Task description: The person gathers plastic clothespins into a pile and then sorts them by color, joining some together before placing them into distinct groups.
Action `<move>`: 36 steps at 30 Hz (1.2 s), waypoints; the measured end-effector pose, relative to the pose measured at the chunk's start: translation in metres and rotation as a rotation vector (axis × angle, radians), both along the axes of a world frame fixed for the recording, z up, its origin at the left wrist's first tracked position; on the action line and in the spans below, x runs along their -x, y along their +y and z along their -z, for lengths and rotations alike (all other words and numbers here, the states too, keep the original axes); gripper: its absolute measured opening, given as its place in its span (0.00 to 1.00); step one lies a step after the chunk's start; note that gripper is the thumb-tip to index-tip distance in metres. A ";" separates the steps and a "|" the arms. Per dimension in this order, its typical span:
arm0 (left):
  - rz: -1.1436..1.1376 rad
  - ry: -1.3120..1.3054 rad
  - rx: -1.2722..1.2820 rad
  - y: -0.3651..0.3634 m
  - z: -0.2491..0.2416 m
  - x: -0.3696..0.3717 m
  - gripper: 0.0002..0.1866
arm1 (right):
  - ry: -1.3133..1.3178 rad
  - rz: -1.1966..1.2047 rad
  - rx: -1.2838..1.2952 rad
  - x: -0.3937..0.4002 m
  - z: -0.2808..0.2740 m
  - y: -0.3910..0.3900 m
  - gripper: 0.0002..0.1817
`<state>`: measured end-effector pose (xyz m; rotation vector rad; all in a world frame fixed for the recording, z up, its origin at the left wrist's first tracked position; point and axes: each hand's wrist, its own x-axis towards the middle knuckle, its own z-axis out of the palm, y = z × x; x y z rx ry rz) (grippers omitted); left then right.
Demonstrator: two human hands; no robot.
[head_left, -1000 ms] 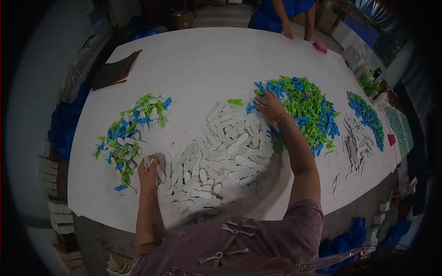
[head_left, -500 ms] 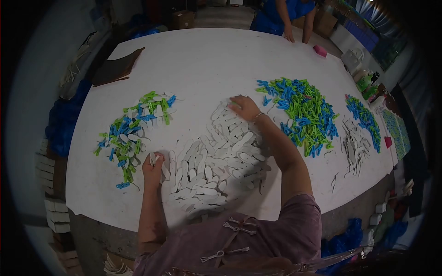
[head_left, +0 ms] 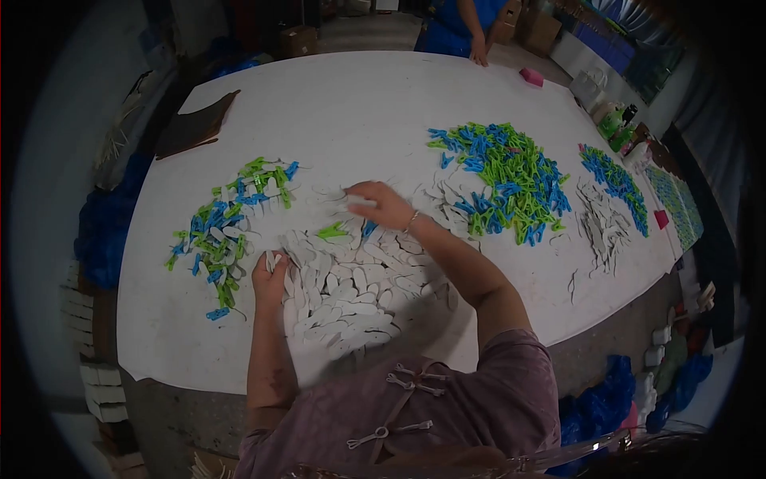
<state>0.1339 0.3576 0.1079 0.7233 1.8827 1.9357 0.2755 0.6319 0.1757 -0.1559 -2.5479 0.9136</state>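
My left hand [head_left: 271, 270], at the left edge of a heap of flat white oval pieces [head_left: 359, 279], is closed around one or more of those pieces, whose pale ends show between thumb and fingers. Over the back of the heap is my right hand [head_left: 384, 206], thumb and fingers pointing left, with a white oval piece [head_left: 363, 200] showing between them. Just below it a green clip [head_left: 333, 231] and a blue clip [head_left: 369, 229] lie on the white pieces. Green and blue clips mixed with white pieces [head_left: 215, 231] spread to the left of my left hand.
A large heap of green and blue clips [head_left: 515, 180] lies right of my right hand. Beyond it are thin grey strips [head_left: 602, 219] and another clip pile [head_left: 614, 184]. A dark sheet [head_left: 195, 128] lies far left. Another person's hand [head_left: 479, 53] rests at the far edge near a pink block [head_left: 531, 77].
My right hand has moved left and nearer from the back of the white heap. Green and blue clips now show below it. My left hand stays closed in nearly the same place.
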 end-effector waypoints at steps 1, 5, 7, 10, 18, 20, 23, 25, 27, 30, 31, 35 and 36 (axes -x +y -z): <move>0.025 0.028 0.022 0.000 0.004 0.003 0.06 | -0.145 0.102 0.273 -0.007 -0.010 0.014 0.21; 0.010 0.064 0.016 0.001 -0.006 -0.003 0.06 | -0.235 0.207 0.219 -0.022 -0.003 0.055 0.22; -0.003 0.056 0.015 0.002 -0.003 -0.002 0.06 | -0.270 0.199 0.125 -0.009 0.005 0.054 0.22; -0.005 0.055 0.037 -0.001 -0.008 -0.005 0.06 | -0.333 0.244 -0.250 0.011 0.009 0.043 0.28; -0.088 0.352 -0.047 0.008 -0.009 -0.002 0.05 | -0.651 0.193 -0.271 0.034 0.007 -0.079 0.34; -0.136 0.371 0.013 0.006 -0.007 0.000 0.07 | -0.651 0.124 -0.240 0.023 0.002 -0.104 0.35; -0.078 0.047 -0.055 0.005 -0.009 -0.008 0.12 | -0.392 -0.095 0.017 0.011 0.007 -0.092 0.36; -0.077 -0.064 -0.027 0.004 -0.016 -0.012 0.12 | -0.271 0.270 -0.107 -0.008 -0.002 -0.037 0.35; -0.070 -0.051 -0.027 0.006 -0.019 -0.016 0.11 | -0.392 0.753 -0.311 -0.052 -0.032 0.019 0.32; -0.082 0.040 0.006 0.011 -0.019 -0.016 0.11 | -0.664 1.092 -0.161 -0.125 -0.011 0.103 0.38; -0.094 0.111 0.049 0.012 -0.018 -0.015 0.11 | -0.747 1.132 -0.054 -0.136 -0.004 0.119 0.40; -0.097 0.166 0.013 0.012 -0.019 -0.016 0.11 | -0.737 1.127 -0.162 -0.113 0.004 0.118 0.38; -0.089 0.195 0.035 0.011 -0.018 -0.014 0.11 | -0.713 1.064 -0.178 -0.099 0.005 0.114 0.37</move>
